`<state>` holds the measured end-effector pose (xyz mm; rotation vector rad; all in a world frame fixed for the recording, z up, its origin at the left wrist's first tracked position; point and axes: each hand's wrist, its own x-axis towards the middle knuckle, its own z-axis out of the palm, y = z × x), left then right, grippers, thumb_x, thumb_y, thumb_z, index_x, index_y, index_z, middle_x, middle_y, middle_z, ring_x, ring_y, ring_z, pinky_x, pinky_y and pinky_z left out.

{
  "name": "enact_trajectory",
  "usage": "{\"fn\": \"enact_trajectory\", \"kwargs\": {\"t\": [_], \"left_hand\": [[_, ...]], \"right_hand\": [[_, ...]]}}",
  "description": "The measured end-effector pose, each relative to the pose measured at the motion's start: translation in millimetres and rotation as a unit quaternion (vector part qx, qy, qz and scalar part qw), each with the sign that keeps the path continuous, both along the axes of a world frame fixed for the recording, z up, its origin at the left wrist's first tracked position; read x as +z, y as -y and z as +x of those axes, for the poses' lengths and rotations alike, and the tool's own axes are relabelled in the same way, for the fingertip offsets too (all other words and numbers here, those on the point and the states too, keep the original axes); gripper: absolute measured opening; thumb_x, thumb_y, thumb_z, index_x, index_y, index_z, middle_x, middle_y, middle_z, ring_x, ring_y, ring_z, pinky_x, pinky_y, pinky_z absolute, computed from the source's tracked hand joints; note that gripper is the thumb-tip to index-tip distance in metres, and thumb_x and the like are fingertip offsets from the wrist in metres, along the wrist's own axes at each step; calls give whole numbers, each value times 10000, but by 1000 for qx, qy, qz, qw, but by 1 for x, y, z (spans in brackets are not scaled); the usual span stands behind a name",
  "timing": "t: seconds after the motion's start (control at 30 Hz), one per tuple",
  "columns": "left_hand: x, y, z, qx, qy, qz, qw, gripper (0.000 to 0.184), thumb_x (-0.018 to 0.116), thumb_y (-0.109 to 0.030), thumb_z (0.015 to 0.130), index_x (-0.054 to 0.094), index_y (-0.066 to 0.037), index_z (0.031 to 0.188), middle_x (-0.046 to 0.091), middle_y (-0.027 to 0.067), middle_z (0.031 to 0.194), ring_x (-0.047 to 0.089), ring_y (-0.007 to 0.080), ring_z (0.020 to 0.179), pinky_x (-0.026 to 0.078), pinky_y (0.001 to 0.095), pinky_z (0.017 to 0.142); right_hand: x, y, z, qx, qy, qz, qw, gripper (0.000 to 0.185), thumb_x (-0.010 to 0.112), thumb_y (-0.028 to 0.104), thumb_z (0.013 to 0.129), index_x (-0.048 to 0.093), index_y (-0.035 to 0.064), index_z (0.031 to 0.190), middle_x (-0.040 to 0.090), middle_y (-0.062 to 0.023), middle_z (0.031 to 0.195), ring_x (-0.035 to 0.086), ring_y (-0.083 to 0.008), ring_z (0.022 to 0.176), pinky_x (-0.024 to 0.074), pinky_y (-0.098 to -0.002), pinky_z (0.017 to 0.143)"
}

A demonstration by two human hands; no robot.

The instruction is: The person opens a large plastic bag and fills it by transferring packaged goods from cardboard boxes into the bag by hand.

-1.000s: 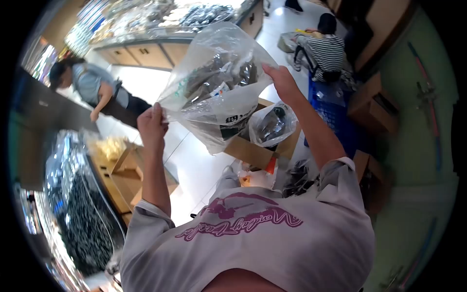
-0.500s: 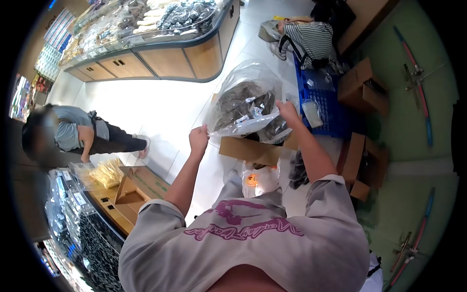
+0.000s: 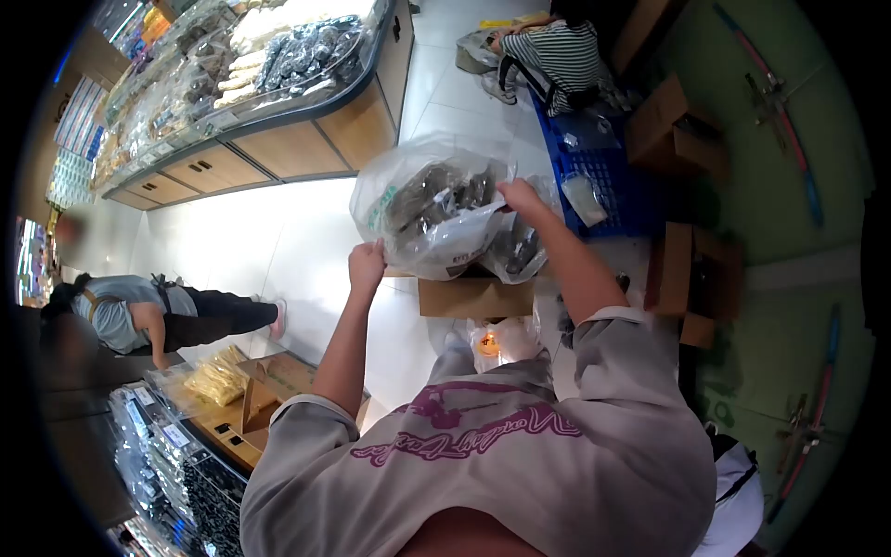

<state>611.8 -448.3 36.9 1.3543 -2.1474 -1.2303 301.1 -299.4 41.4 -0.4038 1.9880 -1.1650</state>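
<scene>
A large clear plastic bag (image 3: 376, 190) hangs between my two hands, with dark packaged goods showing inside. My left hand (image 3: 367, 263) is closed on its left edge. On the other side, my right hand (image 3: 522, 199) grips the bag's edge with fingers wrapped. Below the bag stands a cardboard box (image 3: 475, 299), partly covered by it. Another clear bag with dark contents (image 3: 515, 249) bulges under my right hand. Close to my feet lies a white plastic bag (image 3: 506, 342) with an orange print.
A blue slatted pallet (image 3: 624, 200) with a white packet stands on the right, beside open cardboard boxes (image 3: 694, 278). One person in stripes (image 3: 557, 60) crouches at the back; another person (image 3: 130, 311) bends at the left. A display counter (image 3: 278, 148) fills the upper left.
The bag and both hands have shifted left and slightly up in the view, and the bag's edge is less stretched. The whole scene has turned a little with my head.
</scene>
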Motion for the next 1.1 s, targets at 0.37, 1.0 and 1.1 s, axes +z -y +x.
{"fn": "enact_trajectory", "kwargs": {"t": [0.37, 1.0, 1.1], "left_hand": [[-68, -43, 49, -30, 124, 61, 990, 400, 516, -321, 850, 624, 10, 653, 596, 170, 583, 608, 325, 587, 456, 409, 585], [-97, -43, 121, 140, 85, 44, 986, 398, 485, -269, 894, 562, 20, 632, 510, 94, 517, 451, 185, 443, 348, 356, 459], [-105, -36, 136, 136, 39, 24, 990, 417, 471, -246, 917, 534, -8, 581, 454, 39, 476, 360, 138, 408, 282, 338, 412]], "right_hand": [[-51, -45, 59, 132, -75, 66, 986, 403, 535, 310, 862, 610, -68, 744, 607, -151, 647, 610, -256, 550, 483, -371, 546], [-47, -77, 159, 106, -106, 2, 989, 342, 554, 285, 814, 621, -48, 852, 601, -276, 849, 570, -435, 849, 445, -460, 744], [-41, -78, 158, 95, -116, -7, 989, 333, 569, 282, 815, 624, -44, 857, 613, -236, 804, 585, -358, 773, 440, -415, 695]]}}
